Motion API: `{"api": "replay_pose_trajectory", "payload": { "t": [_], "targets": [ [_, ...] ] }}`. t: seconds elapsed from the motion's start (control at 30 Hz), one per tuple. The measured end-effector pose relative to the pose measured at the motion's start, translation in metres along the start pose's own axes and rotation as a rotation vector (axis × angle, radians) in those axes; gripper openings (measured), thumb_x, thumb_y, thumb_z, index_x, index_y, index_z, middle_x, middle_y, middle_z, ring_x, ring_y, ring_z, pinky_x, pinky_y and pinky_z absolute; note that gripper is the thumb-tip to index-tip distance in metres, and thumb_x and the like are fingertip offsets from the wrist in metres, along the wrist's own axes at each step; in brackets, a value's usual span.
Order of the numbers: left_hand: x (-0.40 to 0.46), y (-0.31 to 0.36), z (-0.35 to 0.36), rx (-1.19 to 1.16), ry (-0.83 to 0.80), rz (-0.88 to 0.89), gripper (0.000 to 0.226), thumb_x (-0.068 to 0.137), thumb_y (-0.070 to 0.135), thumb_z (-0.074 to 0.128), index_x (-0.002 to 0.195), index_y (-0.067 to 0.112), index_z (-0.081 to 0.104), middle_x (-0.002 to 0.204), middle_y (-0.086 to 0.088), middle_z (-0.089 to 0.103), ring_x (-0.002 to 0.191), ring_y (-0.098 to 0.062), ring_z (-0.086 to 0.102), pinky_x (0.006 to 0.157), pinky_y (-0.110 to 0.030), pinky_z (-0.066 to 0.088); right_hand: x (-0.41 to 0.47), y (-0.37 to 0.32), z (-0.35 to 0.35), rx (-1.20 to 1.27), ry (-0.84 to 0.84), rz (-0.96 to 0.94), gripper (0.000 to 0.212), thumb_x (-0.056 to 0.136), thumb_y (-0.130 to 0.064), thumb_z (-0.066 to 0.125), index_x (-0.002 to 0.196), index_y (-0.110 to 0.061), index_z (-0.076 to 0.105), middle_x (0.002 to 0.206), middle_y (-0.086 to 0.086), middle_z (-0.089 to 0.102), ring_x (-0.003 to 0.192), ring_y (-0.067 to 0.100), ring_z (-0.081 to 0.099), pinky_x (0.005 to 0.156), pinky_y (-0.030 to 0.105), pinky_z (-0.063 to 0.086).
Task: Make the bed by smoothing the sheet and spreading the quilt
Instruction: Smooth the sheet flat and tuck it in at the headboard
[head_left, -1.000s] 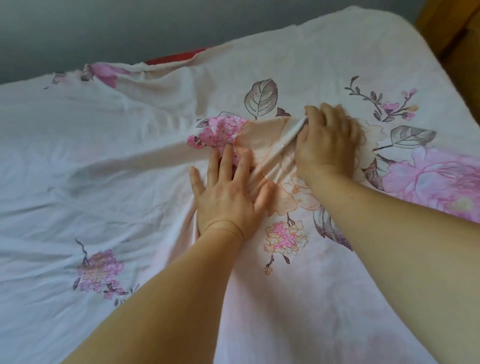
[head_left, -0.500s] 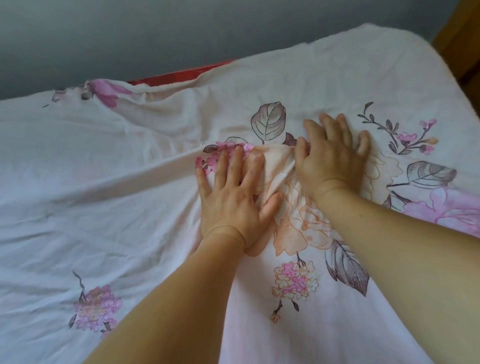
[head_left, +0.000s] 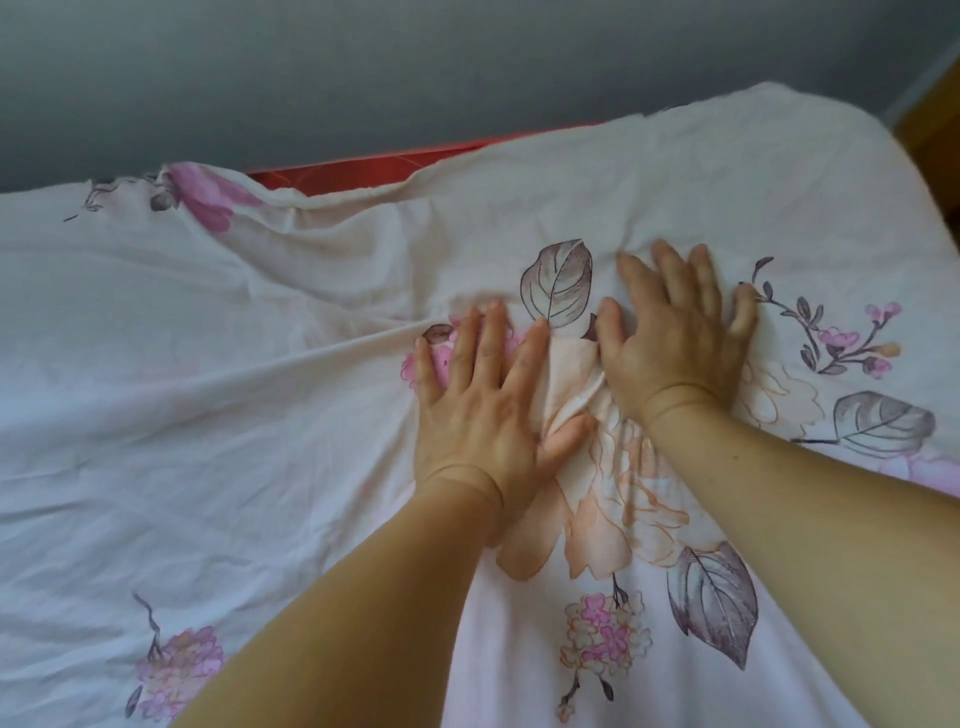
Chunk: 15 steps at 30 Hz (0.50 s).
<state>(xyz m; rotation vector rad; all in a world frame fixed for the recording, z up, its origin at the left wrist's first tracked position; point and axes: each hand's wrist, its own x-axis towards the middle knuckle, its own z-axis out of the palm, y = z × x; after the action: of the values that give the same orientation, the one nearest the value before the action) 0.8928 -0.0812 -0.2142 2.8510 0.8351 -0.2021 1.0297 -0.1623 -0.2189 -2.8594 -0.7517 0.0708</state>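
Observation:
A pale pink sheet (head_left: 218, 426) printed with pink and peach flowers and grey leaves covers the bed. My left hand (head_left: 488, 410) lies flat on it with straight, spread fingers, over a pink flower. Just to its right, my right hand (head_left: 675, 338) also presses flat, fingers spread, beside a grey leaf print (head_left: 558, 283). A bunched fold of cloth (head_left: 569, 384) stands up between the two hands. Long creases run from the hands toward the left.
A strip of red bedding (head_left: 374, 163) shows where the sheet's far edge falls short. Behind the bed is a grey wall (head_left: 363, 67). A wooden piece (head_left: 935, 130) stands at the far right corner.
My right hand let go of the pinched fold and flattened out, fingers spread. Both hands slid farther away across the sheet, pushing the fold along.

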Motion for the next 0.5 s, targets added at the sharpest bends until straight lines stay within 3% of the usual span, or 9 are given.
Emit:
{"api": "replay_pose_trajectory", "payload": {
  "t": [0.2,0.3,0.4,0.5],
  "targets": [
    [0.040,-0.006,-0.017,-0.010,-0.103,0.108,0.074,0.083,0.070,0.005,0.148,0.038,-0.009,0.158,-0.001,-0.019,0.144,-0.017,-0.022,0.114,-0.049,-0.018,0.037,-0.001,0.002,-0.042,-0.020,-0.013,0.058,0.086,-0.058,0.022,0.142,-0.042,0.032,0.158,-0.011,0.020,0.148,0.019,0.007,0.115,0.052,0.005],
    [0.058,-0.022,-0.033,-0.083,-0.153,0.176,0.058,0.098,0.052,0.020,0.150,0.036,0.002,0.159,-0.001,-0.015,0.147,-0.019,-0.008,0.119,-0.040,-0.007,0.043,0.001,0.003,0.019,0.044,0.021,0.057,0.086,-0.056,0.025,0.138,-0.037,0.040,0.155,-0.007,0.029,0.146,0.019,0.016,0.114,0.051,0.008],
    [0.086,-0.052,-0.060,-0.169,0.050,0.005,0.059,0.098,0.020,0.037,0.151,0.028,0.013,0.160,-0.001,-0.006,0.143,-0.026,0.021,0.109,-0.040,0.031,0.040,-0.002,0.002,0.029,0.056,0.015,0.055,0.088,-0.054,0.026,0.137,-0.035,0.042,0.154,-0.005,0.032,0.145,0.020,0.018,0.113,0.050,0.009],
    [0.120,-0.071,-0.086,-0.084,0.045,-0.269,0.074,0.089,-0.005,0.034,0.151,0.027,0.011,0.158,-0.004,0.003,0.131,-0.033,0.040,0.091,-0.044,0.043,0.040,-0.002,0.003,0.015,0.067,0.019,0.055,0.089,-0.053,0.026,0.138,-0.034,0.043,0.154,-0.005,0.033,0.145,0.020,0.019,0.113,0.048,0.010]
  ]
}}
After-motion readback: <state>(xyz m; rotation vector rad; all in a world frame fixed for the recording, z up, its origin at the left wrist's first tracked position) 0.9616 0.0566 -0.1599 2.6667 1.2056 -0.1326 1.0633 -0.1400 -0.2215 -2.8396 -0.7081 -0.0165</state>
